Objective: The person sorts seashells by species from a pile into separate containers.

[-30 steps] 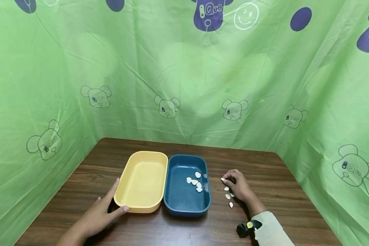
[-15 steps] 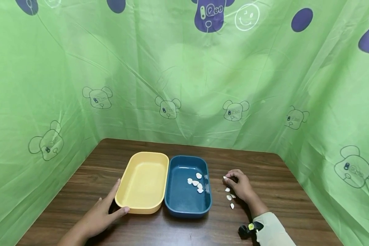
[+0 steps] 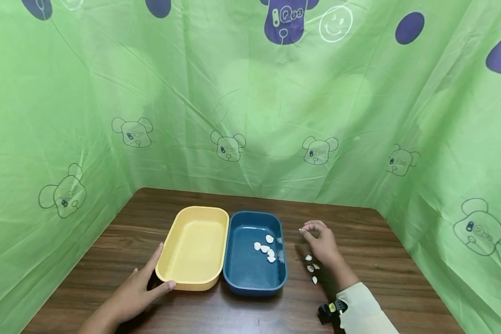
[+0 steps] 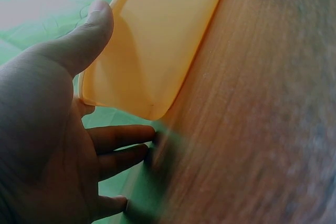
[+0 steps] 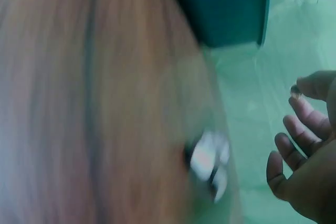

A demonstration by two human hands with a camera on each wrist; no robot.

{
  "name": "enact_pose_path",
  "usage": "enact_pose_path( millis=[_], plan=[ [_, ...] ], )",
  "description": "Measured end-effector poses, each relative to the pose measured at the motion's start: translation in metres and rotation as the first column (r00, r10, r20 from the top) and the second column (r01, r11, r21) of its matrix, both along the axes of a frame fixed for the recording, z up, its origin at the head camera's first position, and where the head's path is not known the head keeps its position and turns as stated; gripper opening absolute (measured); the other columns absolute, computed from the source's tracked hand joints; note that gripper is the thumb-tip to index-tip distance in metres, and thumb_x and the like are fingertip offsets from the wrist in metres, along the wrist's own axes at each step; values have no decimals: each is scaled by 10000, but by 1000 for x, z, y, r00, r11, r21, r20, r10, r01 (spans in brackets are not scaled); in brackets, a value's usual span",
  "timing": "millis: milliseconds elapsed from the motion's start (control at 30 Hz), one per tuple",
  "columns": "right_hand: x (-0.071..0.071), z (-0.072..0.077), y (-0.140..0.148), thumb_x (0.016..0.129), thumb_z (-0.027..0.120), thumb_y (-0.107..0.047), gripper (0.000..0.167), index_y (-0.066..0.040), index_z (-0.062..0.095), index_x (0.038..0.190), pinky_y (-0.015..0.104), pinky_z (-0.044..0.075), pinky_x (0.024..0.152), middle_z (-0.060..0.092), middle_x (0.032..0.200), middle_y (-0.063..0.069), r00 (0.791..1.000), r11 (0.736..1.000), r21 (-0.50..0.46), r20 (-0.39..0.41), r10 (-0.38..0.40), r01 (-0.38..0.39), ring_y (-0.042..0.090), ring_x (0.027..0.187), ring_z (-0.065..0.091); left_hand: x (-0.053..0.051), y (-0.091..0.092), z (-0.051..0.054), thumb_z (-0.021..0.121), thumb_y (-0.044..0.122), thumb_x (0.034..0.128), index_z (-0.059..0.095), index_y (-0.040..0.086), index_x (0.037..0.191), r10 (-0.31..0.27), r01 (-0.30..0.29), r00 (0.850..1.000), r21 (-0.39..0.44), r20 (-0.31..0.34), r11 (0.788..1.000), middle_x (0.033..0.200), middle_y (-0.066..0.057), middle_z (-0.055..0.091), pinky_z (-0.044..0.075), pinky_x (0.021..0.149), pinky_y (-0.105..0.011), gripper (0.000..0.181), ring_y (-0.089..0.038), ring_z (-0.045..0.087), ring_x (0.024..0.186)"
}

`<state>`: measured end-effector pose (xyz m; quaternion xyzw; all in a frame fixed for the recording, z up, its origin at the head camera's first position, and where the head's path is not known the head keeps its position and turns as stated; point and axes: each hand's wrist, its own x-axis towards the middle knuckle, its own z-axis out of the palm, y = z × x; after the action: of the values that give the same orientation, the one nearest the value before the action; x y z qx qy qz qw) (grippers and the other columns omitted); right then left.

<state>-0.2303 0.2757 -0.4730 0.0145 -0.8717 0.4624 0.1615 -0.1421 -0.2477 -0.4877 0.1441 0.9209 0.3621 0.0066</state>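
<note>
My right hand pinches a small white teardrop-shaped piece between thumb and fingertips, above the table right of the blue tray. In the right wrist view the held piece is tiny and mostly covered by the fingertips. Below that hand several similar white pieces lie on the wood. Several more white pieces lie inside the blue tray. My left hand rests against the near left corner of the yellow tray; its thumb touches the rim and its fingers are extended, as the left wrist view shows.
The two trays stand side by side on a brown wooden table. A green printed curtain surrounds the table's back and sides. A small black camera is strapped to my right wrist.
My right hand has picked a white piece off the table, raising it slightly and moving it away from the remaining pieces. The left hand and both trays have stayed in place.
</note>
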Motion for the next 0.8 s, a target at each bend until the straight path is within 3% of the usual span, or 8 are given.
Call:
enact_pose_path(
  millis=[200, 467, 700, 800],
  plan=[
    [4, 22, -26, 1019, 761, -82, 97, 7, 787, 990, 192, 508, 918, 710, 1292, 189, 1000, 997, -80, -7, -1, 0, 309, 1281, 636, -2, -1, 2, 764, 492, 1007, 40, 239, 1784, -10, 10, 1000, 18, -12, 1000, 1720, -286, 387, 193, 1168, -911, 1092, -656, 526, 1418],
    [20, 48, -70, 1006, 754, -30, 75, 37, 784, 996, 260, 499, 995, 723, 1263, 210, 1000, 985, -174, 5, 3, -2, 305, 1239, 648, -1, -1, 1, 763, 502, 1005, 28, 251, 1784, -7, 7, 1000, 1, -8, 1000, 1707, -289, 407, 207, 1168, -906, 1100, -650, 549, 1398],
    [35, 62, -102, 1018, 749, -47, 70, 8, 781, 989, 238, 537, 910, 697, 1290, 198, 998, 974, -220, 3, 56, -54, 283, 1237, 636, -1, -1, -1, 768, 493, 1002, 34, 237, 1784, -6, 6, 1000, 4, -14, 1000, 1686, -309, 425, 207, 1157, -915, 1102, -660, 555, 1382],
    [40, 64, -115, 1017, 755, -51, 60, -6, 785, 991, 293, 540, 997, 698, 1291, 191, 997, 966, -246, 0, 79, -76, 278, 1254, 639, -1, 0, -1, 771, 490, 1000, 39, 227, 1784, -7, 6, 1000, -5, -20, 1000, 1683, -313, 427, 214, 1148, -920, 1105, -660, 563, 1374]
  ],
)
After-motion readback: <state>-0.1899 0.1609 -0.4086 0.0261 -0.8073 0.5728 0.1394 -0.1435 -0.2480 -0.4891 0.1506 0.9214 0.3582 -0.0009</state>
